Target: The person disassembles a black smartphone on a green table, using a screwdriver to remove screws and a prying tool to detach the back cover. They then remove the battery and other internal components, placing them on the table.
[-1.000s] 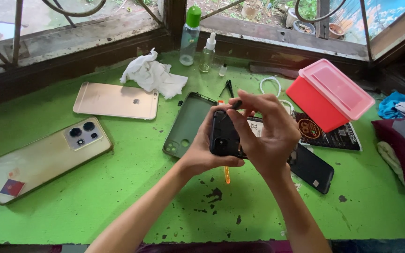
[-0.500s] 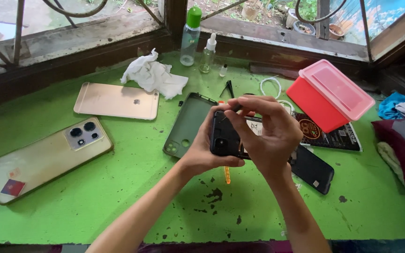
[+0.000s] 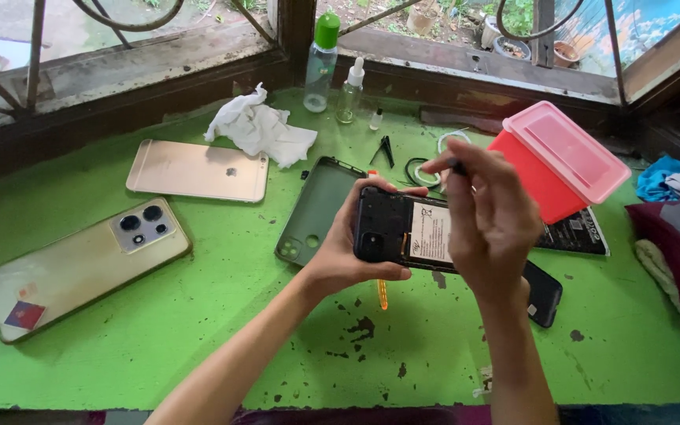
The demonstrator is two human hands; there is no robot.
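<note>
Above the green table (image 3: 198, 330), the left hand (image 3: 340, 256) grips an opened black phone (image 3: 403, 232) by its camera end, with the battery side up. The right hand (image 3: 493, 224) pinches a small dark tool (image 3: 456, 167) just over the phone's far edge. I think the phone must stay level and firmly gripped, and the tool should press lightly so it does not slip on the battery.

Around the phone I count: one orange stick under it, one black phone to its right, one green case (image 3: 312, 208) to its left, two gold phones (image 3: 198, 169) further left, one red box (image 3: 560, 157) to the right, one tissue (image 3: 257, 130) and two bottles (image 3: 323, 59) beyond.
</note>
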